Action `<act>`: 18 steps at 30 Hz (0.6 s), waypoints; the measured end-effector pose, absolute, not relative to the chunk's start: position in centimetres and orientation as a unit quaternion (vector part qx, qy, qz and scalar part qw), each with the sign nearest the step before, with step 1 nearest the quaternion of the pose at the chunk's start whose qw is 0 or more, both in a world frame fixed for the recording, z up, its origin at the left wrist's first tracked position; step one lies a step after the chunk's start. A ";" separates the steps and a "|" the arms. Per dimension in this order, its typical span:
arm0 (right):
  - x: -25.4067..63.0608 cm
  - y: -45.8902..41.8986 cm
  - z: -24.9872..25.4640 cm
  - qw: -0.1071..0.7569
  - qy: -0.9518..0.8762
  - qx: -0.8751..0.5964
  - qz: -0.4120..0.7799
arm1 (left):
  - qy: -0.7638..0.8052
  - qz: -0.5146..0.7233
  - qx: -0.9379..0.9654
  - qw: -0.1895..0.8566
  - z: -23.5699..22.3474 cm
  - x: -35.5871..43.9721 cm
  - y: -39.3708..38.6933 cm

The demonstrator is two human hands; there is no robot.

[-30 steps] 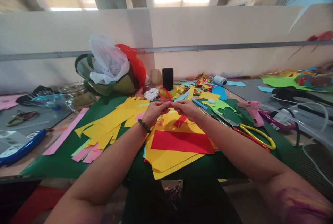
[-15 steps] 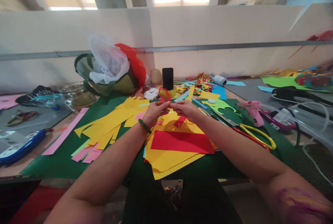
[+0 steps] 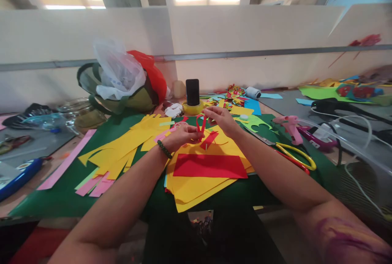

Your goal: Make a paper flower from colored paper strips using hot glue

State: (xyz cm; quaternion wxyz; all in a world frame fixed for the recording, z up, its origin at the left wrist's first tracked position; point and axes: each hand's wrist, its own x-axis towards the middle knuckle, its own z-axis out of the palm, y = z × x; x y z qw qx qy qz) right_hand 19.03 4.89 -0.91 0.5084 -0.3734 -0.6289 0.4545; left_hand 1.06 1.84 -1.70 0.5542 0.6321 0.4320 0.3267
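My left hand (image 3: 186,134) is closed in a pinch on the lower end of a narrow red paper strip (image 3: 198,123), which bends into a loop. At the top of that loop, the fingertips of my right hand (image 3: 221,117) are pinched together on the strip, though the exact contact is small and hard to see. Below both hands, a wide red paper rectangle (image 3: 211,166) lies on a stack of yellow sheets (image 3: 192,196). A smaller red piece (image 3: 209,139) rests just above that rectangle, partly under my hands.
Scissors with red and yellow handles (image 3: 295,155) lie at right, beside a pink glue gun (image 3: 290,127). Yellow cut strips (image 3: 122,145) spread at left on the green mat (image 3: 104,209). A phone (image 3: 192,91) stands upright behind my hands; a bag (image 3: 134,98) sits at back left.
My hands have moved apart: the left came lower and nearer, the right rose. The red loop, earlier above the joined fingertips, now stands between the hands. The view has shifted slightly right.
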 end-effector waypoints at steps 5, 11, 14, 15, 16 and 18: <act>19.7 4.9 -0.5 0.474 -0.642 -0.351 0.490 | 0.421 0.279 0.650 0.567 -1.3 1.0 1.3; 19.9 5.6 -1.2 0.485 -0.661 -0.351 0.453 | 0.409 0.254 0.675 0.559 -1.3 0.7 1.4; 20.0 6.3 -1.7 0.492 -0.633 -0.362 0.475 | 0.415 0.251 0.683 0.546 -1.2 0.3 1.7; 20.0 6.5 -1.9 0.490 -0.624 -0.362 0.489 | 0.420 0.254 0.682 0.542 -1.2 0.2 1.8; 20.0 6.6 -2.0 0.487 -0.616 -0.362 0.503 | 0.424 0.256 0.681 0.539 -1.2 0.0 1.9; 20.1 6.8 -2.1 0.482 -0.602 -0.363 0.523 | 0.428 0.255 0.677 0.542 -1.3 -0.2 2.1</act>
